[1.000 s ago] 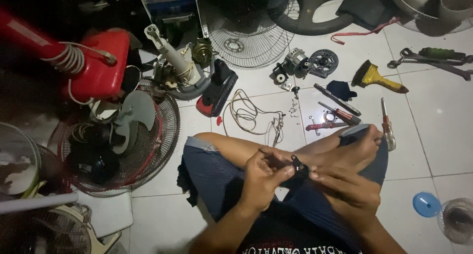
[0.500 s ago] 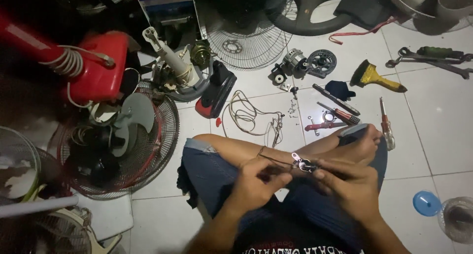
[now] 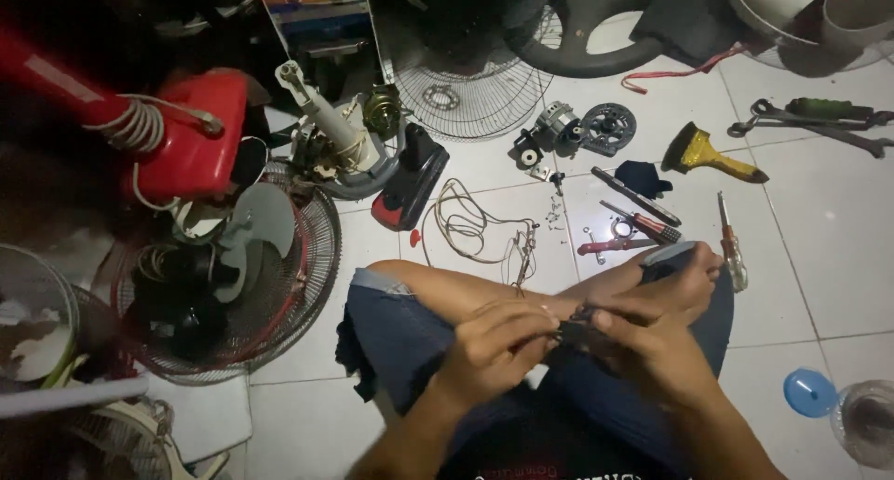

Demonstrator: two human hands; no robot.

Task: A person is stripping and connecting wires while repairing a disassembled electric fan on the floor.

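a person seated cross-legged on the white tiled floor [image 3: 838, 247] pinches a small dark metal part [image 3: 575, 326] between both hands, held together over the lap above the blue denim shorts [image 3: 400, 336]. the left hand [image 3: 494, 345] and right hand [image 3: 643, 336] are each clamped on it by the fingertips; most of the part is hidden. it looks light, rigid and easy to drop, best gripped at its ends. around lie a red-handled screwdriver [image 3: 643, 223], a yellow-handled brush [image 3: 712, 154], a coil of pale wire [image 3: 475, 224], a grey wire fan guard [image 3: 466, 94] and a red fan base [image 3: 191, 135].
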